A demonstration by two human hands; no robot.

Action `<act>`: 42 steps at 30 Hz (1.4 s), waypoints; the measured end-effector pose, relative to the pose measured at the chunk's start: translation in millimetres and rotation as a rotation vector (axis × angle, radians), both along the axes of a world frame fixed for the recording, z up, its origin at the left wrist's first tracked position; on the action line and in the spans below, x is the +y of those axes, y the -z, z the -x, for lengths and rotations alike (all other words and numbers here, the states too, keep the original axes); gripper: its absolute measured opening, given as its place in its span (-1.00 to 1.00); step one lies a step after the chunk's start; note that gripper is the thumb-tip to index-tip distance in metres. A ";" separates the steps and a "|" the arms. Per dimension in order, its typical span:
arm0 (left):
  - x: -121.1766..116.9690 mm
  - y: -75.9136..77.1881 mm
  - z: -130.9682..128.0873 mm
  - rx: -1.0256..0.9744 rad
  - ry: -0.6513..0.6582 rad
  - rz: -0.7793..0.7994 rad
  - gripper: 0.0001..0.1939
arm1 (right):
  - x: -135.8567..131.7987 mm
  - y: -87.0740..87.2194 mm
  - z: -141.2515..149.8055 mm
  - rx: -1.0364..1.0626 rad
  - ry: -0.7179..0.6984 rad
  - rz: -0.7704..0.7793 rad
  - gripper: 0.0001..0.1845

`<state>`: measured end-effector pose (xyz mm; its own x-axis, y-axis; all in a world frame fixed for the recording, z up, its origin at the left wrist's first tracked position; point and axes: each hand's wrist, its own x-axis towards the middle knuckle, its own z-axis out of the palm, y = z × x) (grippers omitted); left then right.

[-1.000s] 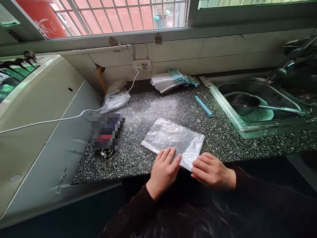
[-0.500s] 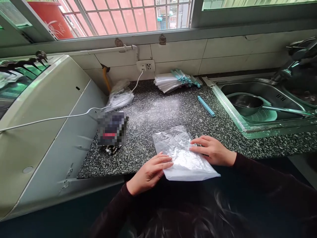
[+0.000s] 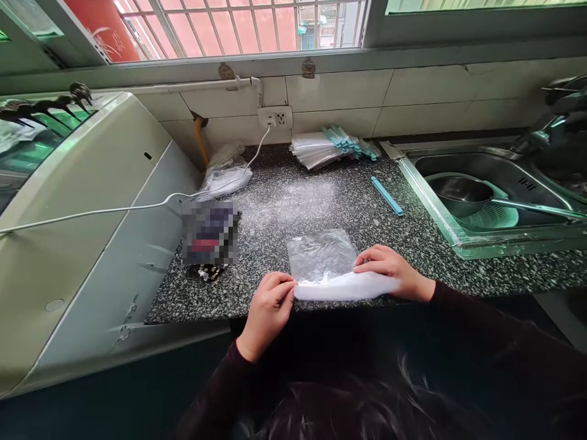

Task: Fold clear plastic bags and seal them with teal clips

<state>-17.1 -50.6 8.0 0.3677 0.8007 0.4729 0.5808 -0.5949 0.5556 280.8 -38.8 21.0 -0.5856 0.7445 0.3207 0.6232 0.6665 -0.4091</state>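
Observation:
A clear plastic bag lies on the speckled dark countertop near its front edge. Its near part is folded or rolled up into a white band. My left hand pinches the left end of that band. Resting on the bag's right side, my right hand holds the band's right end with its fingers pressed on the plastic.
A stack of clear bags with blue strips lies at the back by the wall socket. One loose blue strip lies near the sink, which holds a metal pan. A blurred object, a white cable and crumpled bags sit left.
The bag was turned round and pulled toward the counter edge, then its near end was folded up over itself. Both hands shifted from the near corner to the two ends of the fold.

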 end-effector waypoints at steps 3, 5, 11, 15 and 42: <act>-0.1 -0.2 -2.1 0.021 -0.060 0.017 -0.82 | 4.5 -1.3 2.5 0.034 0.091 0.078 -0.74; -0.4 0.5 -2.9 0.035 -0.086 0.026 -0.82 | 7.0 -2.2 4.4 0.045 0.133 0.114 -0.68; -1.6 1.7 -7.4 0.067 -0.199 0.060 -0.82 | 10.7 -4.1 12.1 0.038 0.256 0.194 -0.57; -2.2 2.7 -10.5 0.106 -0.275 0.080 -0.84 | 12.0 -3.5 20.0 0.002 0.407 0.206 -0.60; -4.5 5.0 -19.5 0.235 -0.391 0.004 -0.84 | 3.2 0.4 36.9 -0.274 0.220 -0.311 -0.76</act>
